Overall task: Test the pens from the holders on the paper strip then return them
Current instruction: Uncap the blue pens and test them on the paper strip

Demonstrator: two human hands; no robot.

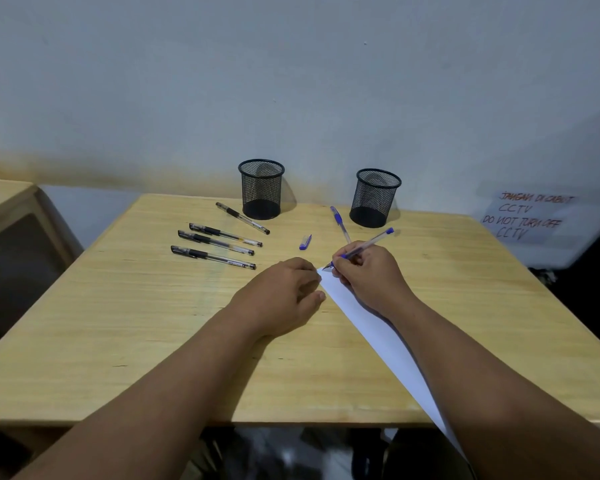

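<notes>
My right hand [368, 271] grips an uncapped blue pen [373, 242], its tip resting on the far end of a long white paper strip [378, 330] that runs diagonally toward the table's near edge. Pressing on the strip's far left corner is my left hand [284, 292], fingers curled flat. The loose blue cap [305, 242] lies just beyond my hands. A second blue pen [340, 223], capped, lies near the right mesh holder [375, 197]. Several black pens [219, 245] lie in a row left of the left mesh holder [261, 188]. Both holders look empty.
The wooden table [153, 323] stands against a pale wall. A handwritten CCTV notice [530, 216] sits at the right beyond the table. Another wooden piece of furniture [11, 209] stands at the far left.
</notes>
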